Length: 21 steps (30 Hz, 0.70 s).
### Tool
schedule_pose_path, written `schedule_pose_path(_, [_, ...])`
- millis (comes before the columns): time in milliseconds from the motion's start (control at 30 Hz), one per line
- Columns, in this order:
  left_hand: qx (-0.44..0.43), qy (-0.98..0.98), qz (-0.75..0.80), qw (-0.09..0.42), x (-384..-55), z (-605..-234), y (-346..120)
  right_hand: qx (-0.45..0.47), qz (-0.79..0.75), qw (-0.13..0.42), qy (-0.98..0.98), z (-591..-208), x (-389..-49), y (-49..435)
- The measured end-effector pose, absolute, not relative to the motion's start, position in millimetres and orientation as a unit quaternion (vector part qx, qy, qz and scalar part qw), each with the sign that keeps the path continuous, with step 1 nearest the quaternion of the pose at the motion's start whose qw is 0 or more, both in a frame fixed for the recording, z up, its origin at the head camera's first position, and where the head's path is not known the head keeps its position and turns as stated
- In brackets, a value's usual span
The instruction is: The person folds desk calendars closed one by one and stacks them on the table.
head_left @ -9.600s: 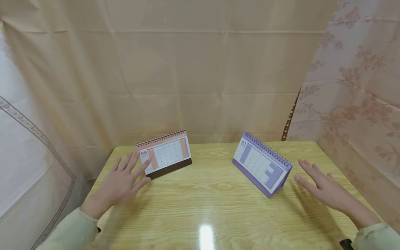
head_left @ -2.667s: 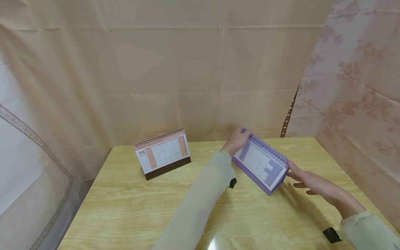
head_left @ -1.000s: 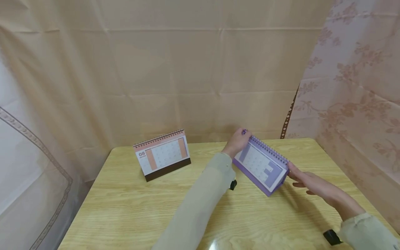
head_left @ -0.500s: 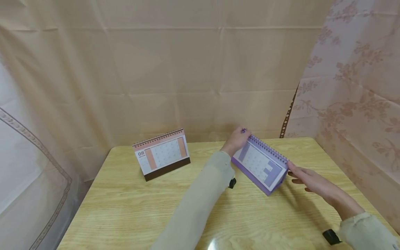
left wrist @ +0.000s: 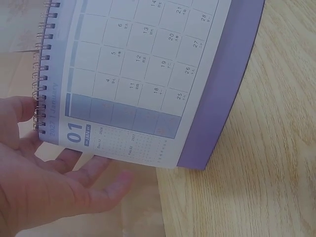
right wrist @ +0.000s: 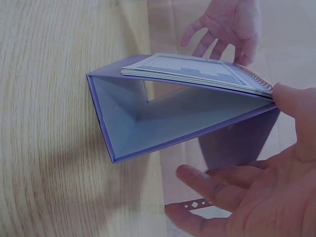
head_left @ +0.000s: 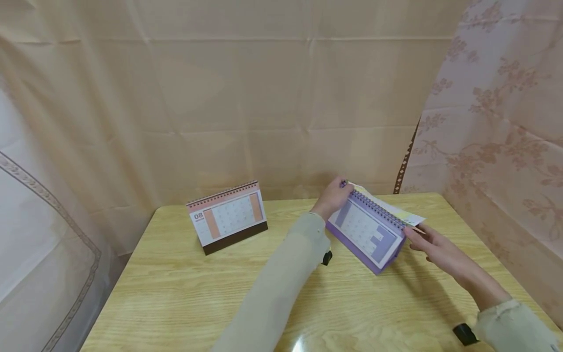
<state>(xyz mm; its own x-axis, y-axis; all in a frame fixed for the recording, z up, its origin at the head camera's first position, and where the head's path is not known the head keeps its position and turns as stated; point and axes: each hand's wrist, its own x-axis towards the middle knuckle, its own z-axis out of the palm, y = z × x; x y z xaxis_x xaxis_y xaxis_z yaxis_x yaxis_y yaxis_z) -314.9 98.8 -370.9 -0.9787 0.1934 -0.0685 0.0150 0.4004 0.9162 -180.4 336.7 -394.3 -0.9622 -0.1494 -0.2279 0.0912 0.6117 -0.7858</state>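
Purple calendar: standing on the table toward the right, its stiff card easel forming a hollow three-sided prism, purple outside and paler inside; the January page is facing front.
Wire spiral: looping in thin coils along the top edge.
Left hand: thumb and forefinger are clamping the spiral's left end, the other fingers spreading apart.
Right hand: its thumb is touching the right top corner, the fingers curving behind; whether they are pinching the sheet, one can't tell.
Thin pale sheet: slanting out behind the spiral, showing yellow patches.
Orange calendar: standing well apart at left on a dark brown base strip.
Table: showing wavy wood grain and a glossy glare spot.
Backdrop: hanging in creased beige cloth.
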Motion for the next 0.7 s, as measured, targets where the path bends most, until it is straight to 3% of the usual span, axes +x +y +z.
schedule_pose_path(700, [0.049,0.827,0.556,0.072,-316.7,-375.3,101.3,-0.078,-0.484,-0.046,0.87,-392.8,-178.5,329.0])
